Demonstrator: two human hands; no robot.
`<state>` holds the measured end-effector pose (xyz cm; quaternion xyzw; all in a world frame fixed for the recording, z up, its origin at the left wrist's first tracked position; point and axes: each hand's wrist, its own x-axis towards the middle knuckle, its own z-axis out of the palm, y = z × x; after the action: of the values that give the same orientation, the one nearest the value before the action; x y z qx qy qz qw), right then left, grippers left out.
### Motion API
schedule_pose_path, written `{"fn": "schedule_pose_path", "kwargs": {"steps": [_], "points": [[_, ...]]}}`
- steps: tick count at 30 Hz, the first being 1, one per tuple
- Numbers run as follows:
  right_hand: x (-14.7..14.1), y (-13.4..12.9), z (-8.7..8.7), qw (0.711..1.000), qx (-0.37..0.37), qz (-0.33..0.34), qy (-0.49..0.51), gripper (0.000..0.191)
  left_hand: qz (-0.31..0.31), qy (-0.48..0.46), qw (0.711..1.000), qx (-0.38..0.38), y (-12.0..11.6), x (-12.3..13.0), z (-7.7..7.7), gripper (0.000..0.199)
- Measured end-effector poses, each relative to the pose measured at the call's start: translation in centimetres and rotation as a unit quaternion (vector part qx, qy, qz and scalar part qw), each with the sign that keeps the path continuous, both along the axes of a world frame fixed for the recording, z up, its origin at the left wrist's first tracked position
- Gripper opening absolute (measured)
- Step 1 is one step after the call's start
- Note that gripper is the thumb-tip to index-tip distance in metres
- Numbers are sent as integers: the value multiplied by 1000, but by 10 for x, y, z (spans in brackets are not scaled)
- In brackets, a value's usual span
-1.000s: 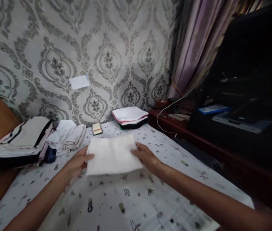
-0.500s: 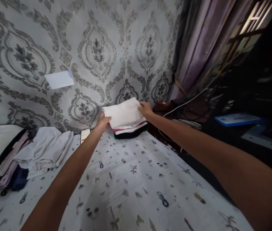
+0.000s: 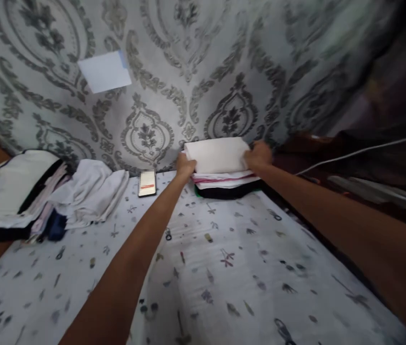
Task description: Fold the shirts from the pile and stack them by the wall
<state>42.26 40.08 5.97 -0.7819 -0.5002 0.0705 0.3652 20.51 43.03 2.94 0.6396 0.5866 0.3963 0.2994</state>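
Note:
A folded white garment (image 3: pixel 219 155) lies on top of a small stack of folded clothes (image 3: pixel 228 191) against the patterned wall. White, pink and black layers show beneath it. My left hand (image 3: pixel 186 165) grips the garment's left end, thumb on top. At the opposite end my right hand (image 3: pixel 259 154) has its fingers closed around the edge, slightly blurred by motion. The undersides of both hands' grips are hidden.
The stack rests on a bed with a printed white sheet (image 3: pixel 203 268). Left of it are a phone (image 3: pixel 147 183), a loose white cloth heap (image 3: pixel 90 191) and a taller clothes pile (image 3: pixel 12 187). A cable (image 3: pixel 361 154) crosses the dark area at right.
The white garment, tilted and partly raised before, now lies flatter on the stack between both hands. My view has turned left and down, so things appear shifted right and higher.

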Motion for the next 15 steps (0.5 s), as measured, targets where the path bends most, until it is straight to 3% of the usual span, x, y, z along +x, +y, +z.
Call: {"fn": "schedule_pose_path", "kwargs": {"steps": [2,4,6,9,12,15], "points": [[-18,-9,2,996,54,40,-58,49,30,9,1000,5,-7,-3,3,49],[-37,-15,-2,977,97,134,-131,50,32,2,999,35,-20,-11,3,49],[-54,-14,-12,958,60,225,-168,49,11,-14,998,52,-41,-27,-2,48],[-69,-3,-26,949,-47,269,-160,46,-29,-4,999,32,-85,-70,-12,43],[-69,4,-31,948,-50,263,-171,45,-45,144,987,63,-129,-129,-14,27],[-65,-5,-27,945,11,264,-195,44,26,367,928,61,-158,-188,-7,21]]}}
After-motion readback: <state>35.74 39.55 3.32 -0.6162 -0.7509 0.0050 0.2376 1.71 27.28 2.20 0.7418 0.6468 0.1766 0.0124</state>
